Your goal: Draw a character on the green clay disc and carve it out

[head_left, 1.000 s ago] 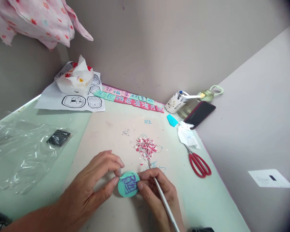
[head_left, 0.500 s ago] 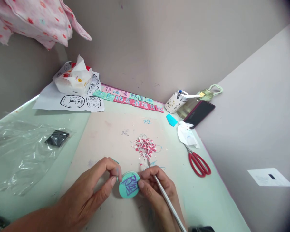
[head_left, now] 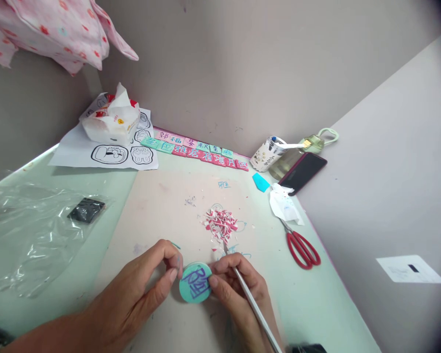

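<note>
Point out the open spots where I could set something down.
The brown sheet looks open between the plastic bag and the red-and-white scraps, beyond the left hand. The green table is bare below the scissors, beside the right hand. Crowded: the back, with lettered tiles, cup and phone.

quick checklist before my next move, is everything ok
1. Green disc gripped: ok, the right hand pinches its right edge.
2. Knife tip off the disc: ok, it points toward the red and white scraps.
3. Left hand away from the knife tip: ok, it is at the disc's left side.
4. Left fingers touching the disc: cannot tell.
5. Scraps cleared: not ok, they are piled beyond the disc.
6. Scissors aside: ok, lying off to the right.
</note>
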Demonstrator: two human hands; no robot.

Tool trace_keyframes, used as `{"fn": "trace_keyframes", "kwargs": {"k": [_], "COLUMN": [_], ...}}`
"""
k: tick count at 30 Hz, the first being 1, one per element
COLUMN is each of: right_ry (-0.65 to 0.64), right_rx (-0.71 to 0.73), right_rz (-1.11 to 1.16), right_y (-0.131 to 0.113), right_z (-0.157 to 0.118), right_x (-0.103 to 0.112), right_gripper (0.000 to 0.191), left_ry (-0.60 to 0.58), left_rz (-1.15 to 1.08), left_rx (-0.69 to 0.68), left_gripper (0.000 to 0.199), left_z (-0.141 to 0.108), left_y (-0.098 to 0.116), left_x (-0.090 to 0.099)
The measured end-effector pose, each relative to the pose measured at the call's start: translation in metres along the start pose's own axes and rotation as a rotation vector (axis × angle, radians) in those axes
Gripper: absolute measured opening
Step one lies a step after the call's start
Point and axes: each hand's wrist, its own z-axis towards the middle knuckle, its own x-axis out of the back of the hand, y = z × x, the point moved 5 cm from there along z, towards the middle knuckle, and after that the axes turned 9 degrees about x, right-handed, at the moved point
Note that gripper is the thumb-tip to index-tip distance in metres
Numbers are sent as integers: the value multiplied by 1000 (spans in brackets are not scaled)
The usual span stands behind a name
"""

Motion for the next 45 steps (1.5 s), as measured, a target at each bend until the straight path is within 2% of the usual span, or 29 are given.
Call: {"fn": "trace_keyframes", "kwargs": {"k": [2,6,10,15,23,26,29,31,34,36,38,43,45], "right_ry": [-28,10,-1,75,38,15,-41,-78,-160,-203,-201,-117,-120], "right_rx": [-6,11,7,29,12,16,-11,-37,-45,-10,64,274,312], "right_rz": [-16,20,17,21,10,4,-19,-41,-76,-158,-266,-534,-578], "right_y": [1,1,1,-2,3,3,-2,-5,-8,-10,-13,-23,-24], "right_z": [0,-1,-1,1,2,3,3,2,0,-1,-1,-1,-1], "right_x": [0,1,1,6,3,3,0,-4,-10,-10,-6,10,11], "right_gripper": [30,29,28,27,31,33,33,33,33,29,28,45,49], "left_ry": [-6,-10,-26,-2,39,-3,-44,-50,-73,-88,-83,-39,-31], "left_rz": [7,14,31,68,80,112,217,304,389,404,416,478,485], "left_rx": [-3,-13,32,92,11,16,-47,-118,-161,-176,-197,-201,-189], "left_gripper": [20,20,25,26,11,42,71,74,57,50,53,66,72], "left_z": [0,-1,-1,2,1,-2,-5,-6,-5,-4,-3,-4,-4], "left_y": [-1,-1,-2,-3,-11,-14,-11,-7,0,4,6,3,1], "left_x": [-1,-2,-1,5,3,-1,-8,-13,-19,-20,-18,-14,-13]}}
